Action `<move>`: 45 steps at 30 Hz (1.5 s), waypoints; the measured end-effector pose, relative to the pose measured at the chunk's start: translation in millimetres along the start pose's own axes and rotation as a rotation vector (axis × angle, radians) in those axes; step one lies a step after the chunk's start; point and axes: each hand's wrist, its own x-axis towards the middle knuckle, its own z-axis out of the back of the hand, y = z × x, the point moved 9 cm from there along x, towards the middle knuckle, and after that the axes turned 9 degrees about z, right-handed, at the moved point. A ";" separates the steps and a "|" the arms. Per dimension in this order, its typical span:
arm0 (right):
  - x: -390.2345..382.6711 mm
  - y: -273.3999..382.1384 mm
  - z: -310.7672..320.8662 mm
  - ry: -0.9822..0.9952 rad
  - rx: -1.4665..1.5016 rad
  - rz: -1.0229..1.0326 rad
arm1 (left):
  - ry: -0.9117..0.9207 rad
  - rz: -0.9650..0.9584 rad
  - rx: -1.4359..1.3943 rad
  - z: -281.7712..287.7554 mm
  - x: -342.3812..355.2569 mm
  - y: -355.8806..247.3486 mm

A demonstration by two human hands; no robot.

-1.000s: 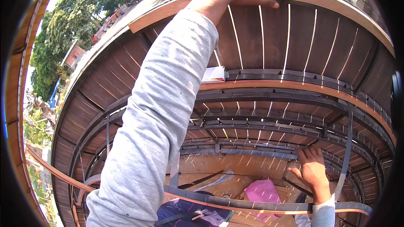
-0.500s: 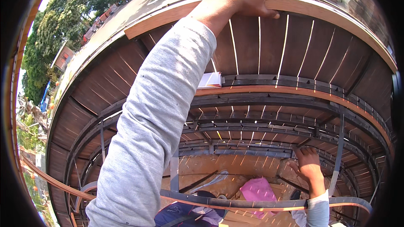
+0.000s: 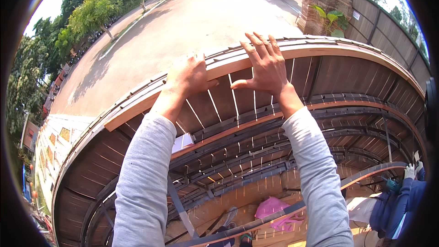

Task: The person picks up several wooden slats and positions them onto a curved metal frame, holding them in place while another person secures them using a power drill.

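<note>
Both hands [image 3: 188,75] [image 3: 269,72] at wooden strip [image 3: 228,67]

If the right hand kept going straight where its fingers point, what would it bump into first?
Probably nothing close: the right hand has its fingertips showing past the curved rim, with the paved yard beyond. I can't tell how far away.

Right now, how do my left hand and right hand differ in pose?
Your left hand curls its fingers over the wooden strip; your right hand holds its fingers spread and nearly straight. The left hand's thumb points right, while the right hand's points left. Both are bare, with grey sleeves behind.
</note>
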 end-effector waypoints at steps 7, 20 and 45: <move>19.7 -13.1 -62.1 0.565 0.110 -0.152 | 0.049 0.014 0.001 -3.6 -3.9 12.7; 33.6 -25.5 -70.5 0.765 0.184 -0.124 | 0.000 -0.007 -0.004 0.2 -2.0 9.3; 29.6 -28.2 -73.5 0.899 0.092 -0.196 | -0.166 -0.063 0.087 21.2 -42.4 32.9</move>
